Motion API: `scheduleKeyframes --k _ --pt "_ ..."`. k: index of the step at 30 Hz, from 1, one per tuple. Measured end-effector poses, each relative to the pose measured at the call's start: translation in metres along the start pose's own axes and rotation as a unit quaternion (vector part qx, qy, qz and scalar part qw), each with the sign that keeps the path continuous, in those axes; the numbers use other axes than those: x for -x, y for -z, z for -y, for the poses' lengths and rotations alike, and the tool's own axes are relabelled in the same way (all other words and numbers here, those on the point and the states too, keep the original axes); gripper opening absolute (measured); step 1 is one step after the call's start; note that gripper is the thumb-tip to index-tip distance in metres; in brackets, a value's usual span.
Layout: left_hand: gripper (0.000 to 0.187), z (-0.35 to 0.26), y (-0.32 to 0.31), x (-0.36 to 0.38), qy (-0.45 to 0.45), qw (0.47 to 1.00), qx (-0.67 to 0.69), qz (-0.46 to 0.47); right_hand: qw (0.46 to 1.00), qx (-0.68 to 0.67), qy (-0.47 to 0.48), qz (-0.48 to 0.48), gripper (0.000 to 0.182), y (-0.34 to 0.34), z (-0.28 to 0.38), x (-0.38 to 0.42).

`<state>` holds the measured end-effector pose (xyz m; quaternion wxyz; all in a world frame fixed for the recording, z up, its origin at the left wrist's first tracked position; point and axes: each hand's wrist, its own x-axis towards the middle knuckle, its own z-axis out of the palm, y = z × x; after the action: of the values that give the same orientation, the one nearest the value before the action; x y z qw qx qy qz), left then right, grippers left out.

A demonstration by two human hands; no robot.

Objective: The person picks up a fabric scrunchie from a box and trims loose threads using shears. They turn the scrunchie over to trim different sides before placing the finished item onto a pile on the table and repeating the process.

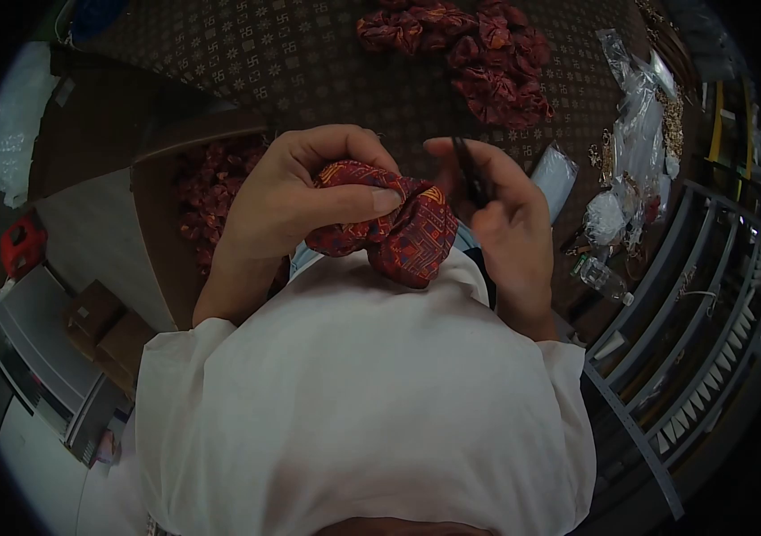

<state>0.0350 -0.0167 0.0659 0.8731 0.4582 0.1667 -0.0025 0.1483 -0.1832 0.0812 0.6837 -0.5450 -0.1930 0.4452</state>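
Observation:
A red patterned fabric piece (412, 234), gathered and puffy with yellow and blue motifs, is pinched between the thumb and fingers of my left hand (295, 188) in front of the white shirt. To its right, apart from the fabric, my right hand (512, 219) is closed around a small dark tool (470, 170), which points upward between thumb and fingers. The tool's exact kind is hard to make out, as it is blurred and partly covered by the fingers.
Red gathered fabric pieces (501, 67) lie on the brown patterned cloth (291, 67). More fill a cardboard box (157, 228) at the left. Clear plastic bags (635, 116), a plastic bottle (604, 279) and a grey metal rack (657, 357) are at the right.

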Motion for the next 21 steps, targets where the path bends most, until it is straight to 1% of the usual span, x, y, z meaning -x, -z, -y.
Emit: scheduleKeyframes --k 2,3,5,6,8,9,11,15,17,18,20,21 --pt "0.012 0.002 0.000 -0.001 -0.024 1.000 0.014 -0.005 0.996 0.078 -0.025 -0.042 0.033 -0.017 0.001 0.002" --pt "0.012 0.003 0.001 -0.001 -0.023 1.000 0.013 -0.004 0.996 0.078 -0.024 -0.043 0.033 -0.014 0.001 0.002" --pt "0.012 0.006 0.005 -0.001 -0.041 0.999 0.028 -0.003 0.993 0.048 -0.092 -0.046 0.026 -0.006 0.003 0.002" --pt "0.012 0.006 0.006 -0.001 -0.041 0.999 0.028 -0.003 0.993 0.049 -0.092 -0.046 0.026 -0.003 0.005 0.001" --pt "0.011 0.006 0.009 0.001 -0.006 0.997 0.074 0.004 0.993 -0.034 -0.109 -0.017 0.024 0.001 0.007 0.000" --pt "0.011 0.008 0.009 0.002 -0.005 0.997 0.074 0.004 0.993 -0.034 -0.110 -0.017 0.024 0.003 0.006 -0.001" --pt "0.013 0.010 0.010 0.003 -0.001 0.996 0.084 0.011 0.987 -0.112 -0.113 0.028 0.023 0.006 0.004 -0.002" --pt "0.014 0.006 0.004 0.005 0.000 0.996 0.088 -0.001 0.982 -0.134 -0.129 0.045 0.023 0.008 0.003 -0.003" --pt "0.017 0.004 0.005 0.005 -0.004 1.000 0.000 -0.005 0.981 -0.133 -0.141 0.024 0.023 0.007 0.004 -0.001" --pt "0.017 0.004 -0.001 0.004 -0.004 1.000 0.001 -0.004 0.981 -0.133 -0.142 0.024 0.023 0.006 0.005 -0.001" --pt "0.021 0.002 -0.016 0.002 -0.165 0.979 -0.092 -0.072 0.986 -0.108 -0.124 0.020 0.021 0.002 0.007 -0.001" --pt "0.021 0.001 -0.015 0.002 -0.165 0.979 -0.092 -0.073 0.986 -0.108 -0.124 0.021 0.021 -0.001 0.009 0.000"
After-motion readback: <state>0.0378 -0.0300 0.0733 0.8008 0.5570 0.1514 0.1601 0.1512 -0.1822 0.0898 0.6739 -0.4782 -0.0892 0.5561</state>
